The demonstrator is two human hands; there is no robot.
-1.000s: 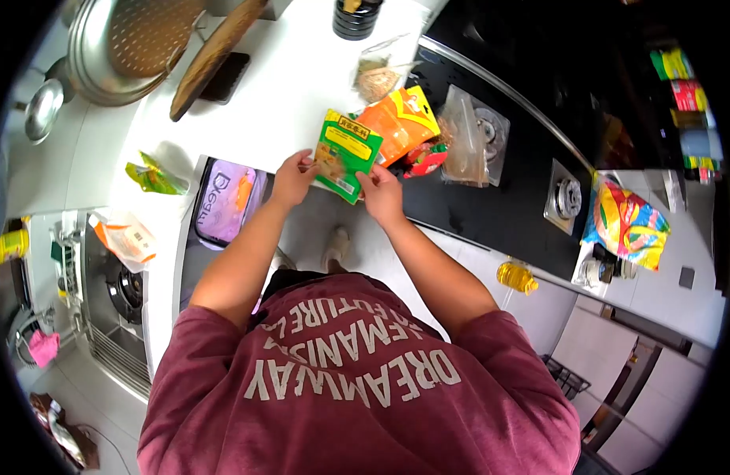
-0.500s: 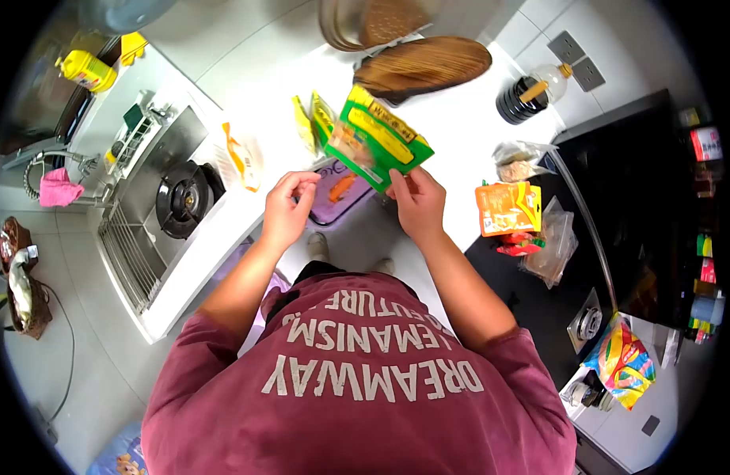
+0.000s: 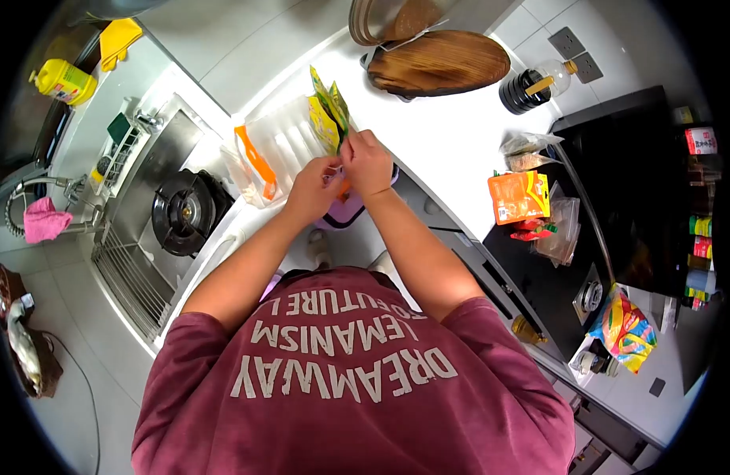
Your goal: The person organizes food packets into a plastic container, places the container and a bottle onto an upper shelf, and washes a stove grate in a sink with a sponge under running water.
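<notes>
My right hand point(image 3: 367, 164) is closed on the green packet point(image 3: 338, 101), which is now seen nearly edge-on and stands upright at the counter's edge. My left hand point(image 3: 313, 188) is beside it with fingers pressed together near the packet's lower end; what they hold, if anything, is hidden. Against the green packet, on its left, is a yellow-green packet point(image 3: 323, 125). A clear bag with an orange band point(image 3: 256, 162) lies left of both. Below my hands, a purple-lined bin point(image 3: 348, 210) shows in part.
A wooden board point(image 3: 436, 63) stands at the back of the counter. Orange packet point(image 3: 518, 197) and clear bags lie at the right by the black hob. At the left are the sink point(image 3: 131, 261) with a black burner point(image 3: 187, 212) and a yellow bottle point(image 3: 64, 82).
The view has swung toward the sink side. The green packet has moved left with my right hand and turned edge-on beside the yellow-green packet. My hands have come together.
</notes>
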